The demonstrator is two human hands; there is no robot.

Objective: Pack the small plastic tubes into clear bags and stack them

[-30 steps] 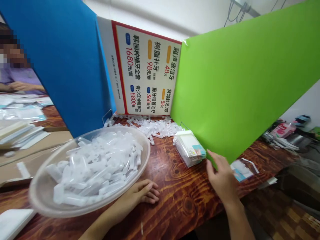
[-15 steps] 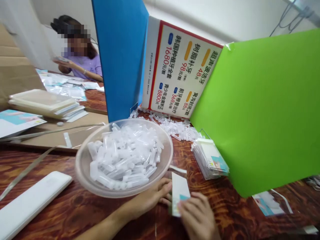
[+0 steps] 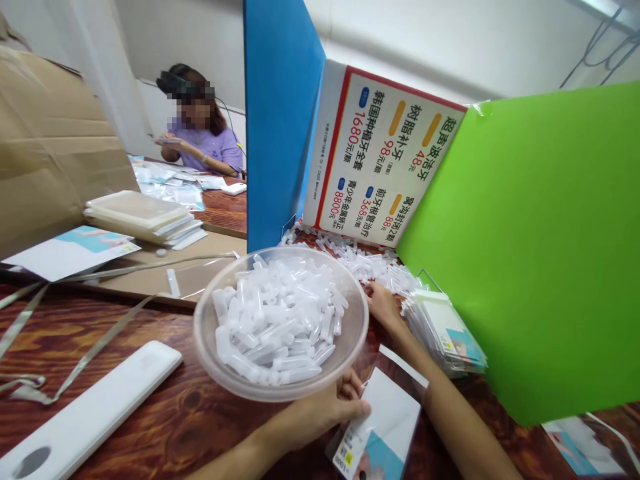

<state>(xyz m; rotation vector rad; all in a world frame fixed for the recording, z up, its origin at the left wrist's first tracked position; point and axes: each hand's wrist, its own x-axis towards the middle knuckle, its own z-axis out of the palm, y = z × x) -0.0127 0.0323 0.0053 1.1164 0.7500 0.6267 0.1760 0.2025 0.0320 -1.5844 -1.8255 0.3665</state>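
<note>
My left hand (image 3: pixel 345 407) pinches the left edge of a clear plastic bag with a white and blue printed card (image 3: pixel 387 420) in it. The bag's open end and white strip (image 3: pixel 404 367) point away from me. My right hand (image 3: pixel 384 305) is beyond the bowl's right side, at the loose pile of white plastic tubes (image 3: pixel 373 261). Its fingers are curled together, partly hidden by the bowl's rim, and what they hold is hidden. The translucent bowl (image 3: pixel 207 357), heaped with similar white tubes (image 3: pixel 280 320), stands left of both hands.
A stack of bagged cards (image 3: pixel 447 330) lies beside my right forearm. Blue (image 3: pixel 280 127), printed and green (image 3: pixel 545 233) boards stand behind. At left are a long white device (image 3: pixel 95 413), a cardboard box (image 3: pixel 55 140) and card stacks (image 3: pixel 137 210). A person (image 3: pixel 213 147) sits across.
My right hand has let go of the card and moved forward to the tube pile. The card now lies flatter, inside the bag under my left hand. The view has shifted left.
</note>
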